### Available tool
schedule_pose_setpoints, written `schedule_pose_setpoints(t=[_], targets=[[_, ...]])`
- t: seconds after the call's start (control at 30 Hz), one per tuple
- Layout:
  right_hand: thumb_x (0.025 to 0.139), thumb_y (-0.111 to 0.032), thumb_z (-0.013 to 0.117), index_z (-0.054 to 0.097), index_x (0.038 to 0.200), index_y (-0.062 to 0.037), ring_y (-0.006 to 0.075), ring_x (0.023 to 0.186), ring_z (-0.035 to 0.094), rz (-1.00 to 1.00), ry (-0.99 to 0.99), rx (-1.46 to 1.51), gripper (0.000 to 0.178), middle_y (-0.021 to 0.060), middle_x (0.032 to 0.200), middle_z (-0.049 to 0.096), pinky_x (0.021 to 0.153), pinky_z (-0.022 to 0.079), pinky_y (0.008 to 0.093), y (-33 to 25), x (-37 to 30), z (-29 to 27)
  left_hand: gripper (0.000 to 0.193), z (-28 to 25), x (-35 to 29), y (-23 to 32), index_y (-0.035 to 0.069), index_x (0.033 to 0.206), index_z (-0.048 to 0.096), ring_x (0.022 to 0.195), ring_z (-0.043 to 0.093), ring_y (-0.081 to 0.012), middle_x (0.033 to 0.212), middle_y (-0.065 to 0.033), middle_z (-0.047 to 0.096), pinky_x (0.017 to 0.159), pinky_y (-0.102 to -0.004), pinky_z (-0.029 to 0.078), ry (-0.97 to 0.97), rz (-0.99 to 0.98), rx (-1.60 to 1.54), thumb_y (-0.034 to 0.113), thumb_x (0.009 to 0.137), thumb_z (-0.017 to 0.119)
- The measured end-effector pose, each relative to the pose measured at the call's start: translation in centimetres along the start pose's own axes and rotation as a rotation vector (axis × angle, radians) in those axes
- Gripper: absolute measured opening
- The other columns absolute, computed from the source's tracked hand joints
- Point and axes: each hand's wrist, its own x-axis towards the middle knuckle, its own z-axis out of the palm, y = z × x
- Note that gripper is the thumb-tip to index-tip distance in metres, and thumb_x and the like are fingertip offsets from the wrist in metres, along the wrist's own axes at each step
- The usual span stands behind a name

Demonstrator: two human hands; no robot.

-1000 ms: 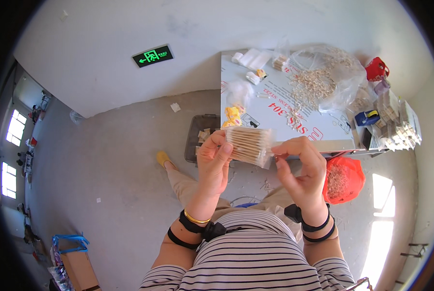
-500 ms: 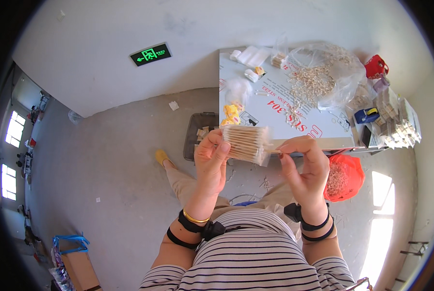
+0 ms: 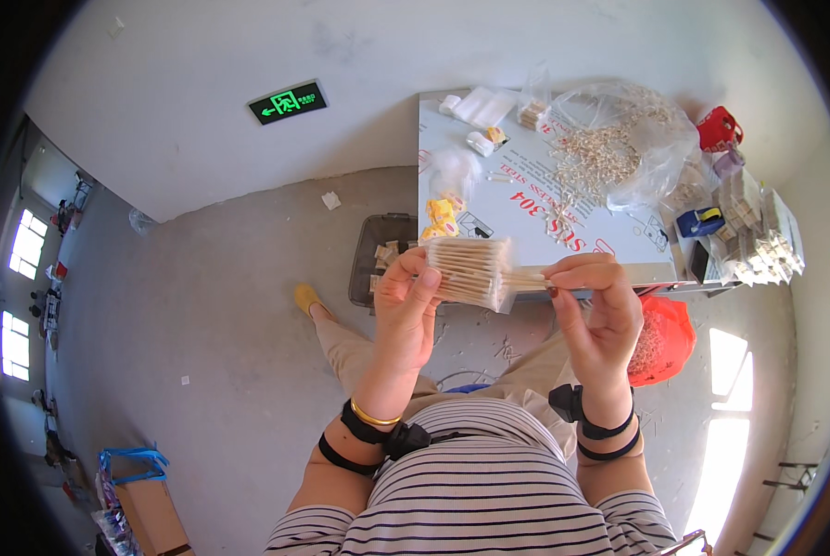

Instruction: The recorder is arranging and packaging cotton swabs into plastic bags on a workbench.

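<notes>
A clear plastic bag of cotton swabs (image 3: 466, 267) is gripped at its left end by my left hand (image 3: 405, 320), thumb in front and fingers behind. To the right, my right hand (image 3: 598, 320) pinches the ends of a few cotton swabs (image 3: 526, 280) between thumb and fingertips. These swabs stick out from the right end of the bag, their inner ends still in or against it. How many swabs are in the pinch cannot be made out. Both hands are held up in front of the table's near edge.
Loose swabs (image 3: 600, 156) spill from a large clear bag on the metal-topped table (image 3: 526, 199). Filled packs (image 3: 758, 222) are piled at its right, beside a blue tape dispenser (image 3: 702, 221). Below stand a grey bin (image 3: 364, 278) and a red bag (image 3: 667, 343).
My right hand has moved a little to the right, drawing the pinched swabs further out of the bag. The left hand keeps its hold, almost unmoved.
</notes>
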Motion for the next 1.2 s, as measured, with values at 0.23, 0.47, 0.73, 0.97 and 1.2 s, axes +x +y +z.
schedule_pose_setpoints(t=[0.23, 0.47, 0.73, 0.97, 1.2], targets=[[0.078, 0.015, 0.067, 0.064, 0.099, 0.0000, 0.0229, 0.085, 0.066, -0.148, -0.083, -0.150, 0.026, 0.0117, 0.098, 0.068, 0.073, 0.054, 0.0309, -0.5, 0.7, 0.7, 0.013, 0.1, 0.0, -0.1, 0.008, 0.097, 0.060, 0.104, 0.067, -0.0162, 0.112, -0.0062, 0.068, 0.092, -0.0356, 0.056, 0.005, -0.040, -0.013, 0.020, 0.099, 0.065], [0.072, 0.014, 0.070, 0.067, 0.097, -0.0011, 0.0236, 0.082, 0.066, -0.201, -0.107, -0.271, 0.029, 0.0110, 0.094, 0.067, 0.070, 0.054, 0.0318, -0.7, 1.2, 1.0, 0.009, 0.8, 0.2, -0.1, 0.008, 0.095, 0.058, 0.089, 0.069, -0.0120, 0.107, -0.0048, 0.068, 0.078, -0.0284, 0.060, 0.057, -0.088, -0.107, 0.014, 0.099, 0.064], [0.071, 0.012, 0.074, 0.068, 0.093, -0.0012, 0.0236, 0.079, 0.064, -0.124, -0.160, -0.289, 0.026, 0.0089, 0.088, 0.064, 0.066, 0.053, 0.0324, -1.2, 2.0, 1.4, 0.008, 0.5, 0.4, -0.2, 0.008, 0.096, 0.060, 0.088, 0.069, -0.0114, 0.101, -0.0048, 0.070, 0.077, -0.0271, 0.059, 0.072, -0.111, -0.132, 0.014, 0.099, 0.064], [0.071, 0.013, 0.073, 0.066, 0.092, -0.0019, 0.0239, 0.083, 0.066, -0.202, -0.180, -0.287, 0.027, 0.0094, 0.092, 0.066, 0.072, 0.054, 0.0315, -1.4, 2.8, 1.1, 0.010, 0.3, 0.5, -0.3, 0.009, 0.097, 0.061, 0.087, 0.069, -0.0114, 0.099, -0.0043, 0.070, 0.077, -0.0261, 0.059, 0.101, -0.142, -0.206, 0.018, 0.099, 0.065], [0.074, 0.014, 0.069, 0.065, 0.092, -0.0016, 0.0228, 0.087, 0.068, -0.165, -0.198, -0.254, 0.024, 0.0096, 0.095, 0.069, 0.075, 0.054, 0.0305, -1.6, 4.2, 0.3, 0.011, -0.4, 0.8, -0.6, 0.010, 0.096, 0.063, 0.086, 0.069, -0.0103, 0.098, -0.0038, 0.071, 0.075, -0.0251, 0.060, 0.121, -0.149, -0.250, 0.020, 0.098, 0.066]])
